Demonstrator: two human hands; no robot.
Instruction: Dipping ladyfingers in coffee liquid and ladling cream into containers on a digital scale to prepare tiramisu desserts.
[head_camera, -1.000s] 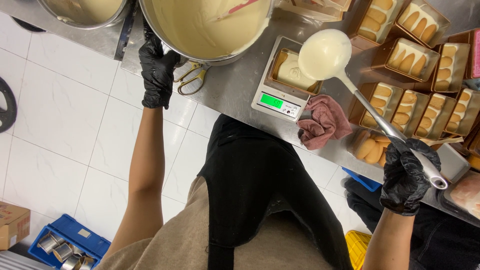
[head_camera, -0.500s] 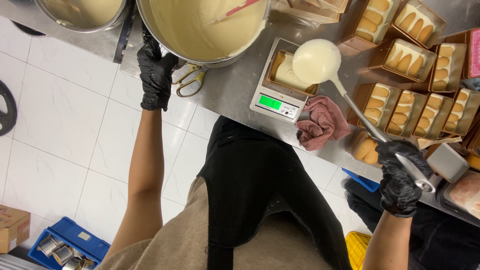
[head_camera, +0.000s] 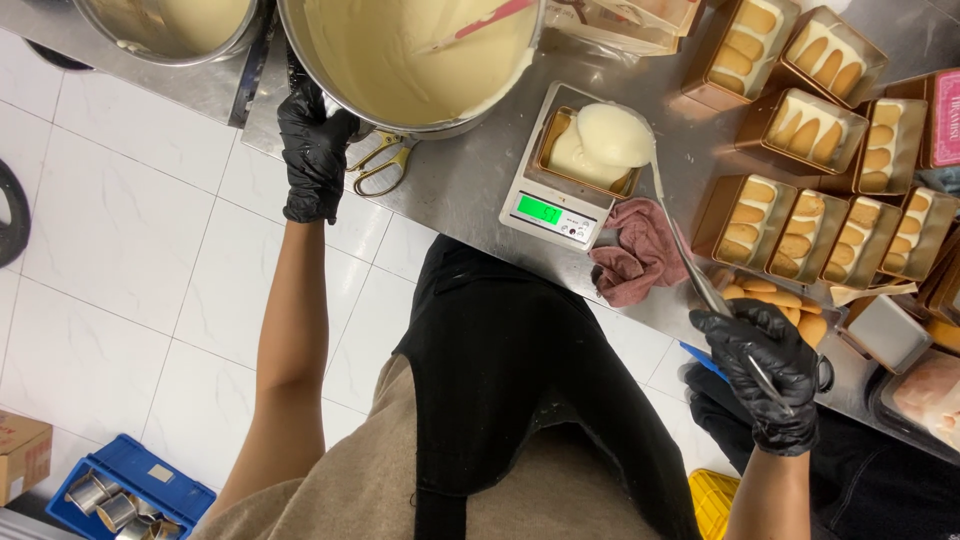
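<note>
Your right hand (head_camera: 765, 372), lower right of the frame, is clenching the ladle (head_camera: 640, 160); its handle is running up-left to the bowl over the tin (head_camera: 560, 150) on the scale (head_camera: 545, 205). Your left hand (head_camera: 313, 150) is gripping the mixing bowl (head_camera: 420, 60) rim, upper left.

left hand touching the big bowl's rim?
Touching. The head view shows the left hand in a black glove gripping the rim of the big bowl of batter, no gap.

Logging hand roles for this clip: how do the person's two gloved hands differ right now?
The left hand grips the big bowl's rim, arm stretched out; the right hand holds the ladle handle, tipping cream into the box on the scale. Both wear black gloves.
</note>
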